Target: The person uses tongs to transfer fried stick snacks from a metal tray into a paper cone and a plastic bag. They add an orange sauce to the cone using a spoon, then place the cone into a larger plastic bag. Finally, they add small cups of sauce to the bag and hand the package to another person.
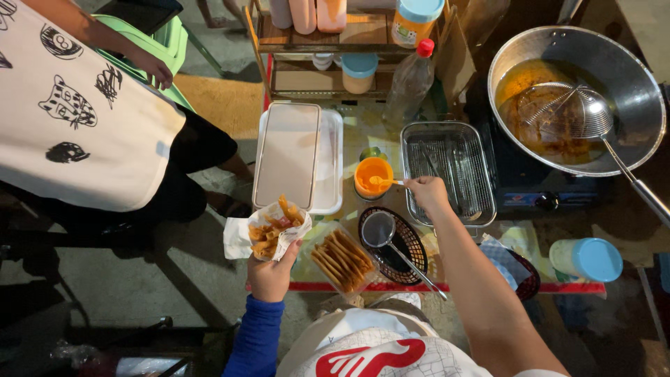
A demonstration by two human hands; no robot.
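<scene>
Left hand (271, 274) closed round crinkled paper wrap of fried strips (269, 232), right hand (427, 193) pinching orange plastic spoon (383, 181) over round orange cup (373, 176)

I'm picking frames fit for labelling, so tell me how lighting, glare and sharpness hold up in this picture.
Head view: the food table is brightly lit and mostly sharp; glare flares on the wok rim and the wire tray. Bottom corners and the floor at left fall into deep shadow. Left hand with its paper of fried snacks reads clearly; right hand at the orange cup looks slightly soft. Wide-angle stretch shows toward the edges.
</scene>
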